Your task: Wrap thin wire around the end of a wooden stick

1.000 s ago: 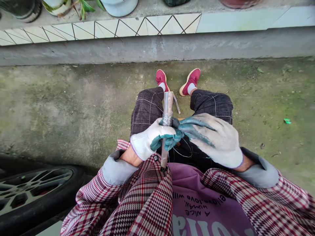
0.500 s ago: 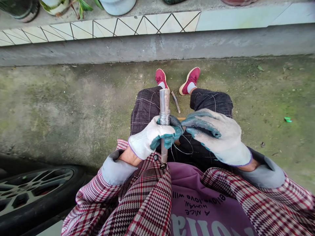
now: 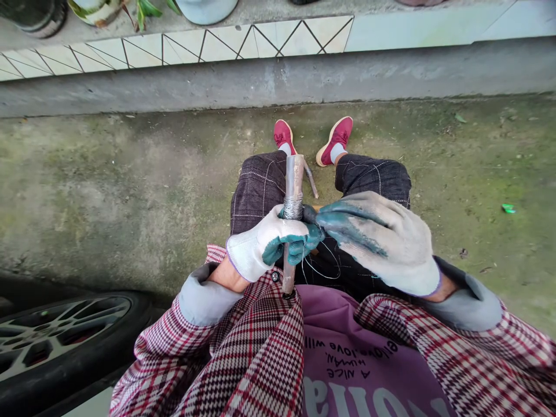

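Note:
My left hand (image 3: 273, 240), in a white glove with a teal coated palm, is closed around a short wooden stick (image 3: 295, 174) held nearly upright in the view. A band of thin silvery wire (image 3: 293, 207) is wound round the stick just above my fingers. My right hand (image 3: 382, 237), gloved alike, has its fingers pressed together at my left fingertips, seemingly pinching the wire; its grip is partly hidden. A loose wire loop (image 3: 339, 263) hangs below both hands.
A second, thinner stick (image 3: 311, 180) lies on the mossy concrete near my red shoes (image 3: 336, 139). A wheel (image 3: 65, 336) is at the lower left. Beyond the feet runs a tiled ledge (image 3: 182, 47) with plant pots (image 3: 206, 8). A green scrap (image 3: 508, 208) lies at right.
The stick has shifted slightly right, its top now covering part of the thinner stick. My right hand has turned a little, its fingers flatter and closer over my left fingertips.

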`<state>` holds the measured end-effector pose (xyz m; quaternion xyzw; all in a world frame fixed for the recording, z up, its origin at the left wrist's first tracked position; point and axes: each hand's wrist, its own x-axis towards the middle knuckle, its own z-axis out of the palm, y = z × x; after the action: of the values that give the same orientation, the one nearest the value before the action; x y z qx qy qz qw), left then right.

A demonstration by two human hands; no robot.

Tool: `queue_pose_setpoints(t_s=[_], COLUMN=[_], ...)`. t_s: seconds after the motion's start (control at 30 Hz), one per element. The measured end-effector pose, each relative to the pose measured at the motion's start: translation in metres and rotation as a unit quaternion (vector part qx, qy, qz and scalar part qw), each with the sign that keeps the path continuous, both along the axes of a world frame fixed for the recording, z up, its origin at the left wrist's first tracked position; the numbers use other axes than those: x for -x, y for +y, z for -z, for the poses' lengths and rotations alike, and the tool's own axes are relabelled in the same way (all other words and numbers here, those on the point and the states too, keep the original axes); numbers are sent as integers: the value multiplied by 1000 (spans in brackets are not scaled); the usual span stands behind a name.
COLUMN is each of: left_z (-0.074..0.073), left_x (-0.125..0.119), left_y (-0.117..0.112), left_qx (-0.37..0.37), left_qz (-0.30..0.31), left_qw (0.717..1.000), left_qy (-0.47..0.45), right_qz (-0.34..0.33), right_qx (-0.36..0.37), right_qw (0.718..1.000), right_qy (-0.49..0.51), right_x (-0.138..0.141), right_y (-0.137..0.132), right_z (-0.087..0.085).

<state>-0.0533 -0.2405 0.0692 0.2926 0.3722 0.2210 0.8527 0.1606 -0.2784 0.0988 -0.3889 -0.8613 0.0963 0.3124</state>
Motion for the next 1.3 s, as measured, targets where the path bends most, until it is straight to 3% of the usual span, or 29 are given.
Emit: queue_pose_setpoints(t_s=[0.23,0.53,0.8,1.03,1.1,1.17,1.23,1.3], left_z=[10,-4,-4,-10,-16,-21,-21,-18], left_x=[1,-2,0,-2,-4,-4,-4,-3], left_y=[0,0,-5,-5,-6,-9,-12,-14], left_qx=[15,21,-23,-133,-212,-313,-435,-561], left_qz=[1,42,27,15,0,-12,2,48], left_qw=[1000,999,999,984,959,915,848,759], left_qy=[-10,19,40,120,188,255,302,328], right_qz=[-24,-49,-24,4,26,51,67,79], right_qx=[-16,27,-15,0,15,47,112,204], right_qw=[999,997,999,999,999,997,991,972], right_qy=[-17,-49,-46,-53,-45,-20,22,87], right_x=[0,-6,-8,-6,-2,2,6,9], right_y=[1,8,7,5,3,2,1,3], right_z=[-1,2,8,13,12,11,10,12])
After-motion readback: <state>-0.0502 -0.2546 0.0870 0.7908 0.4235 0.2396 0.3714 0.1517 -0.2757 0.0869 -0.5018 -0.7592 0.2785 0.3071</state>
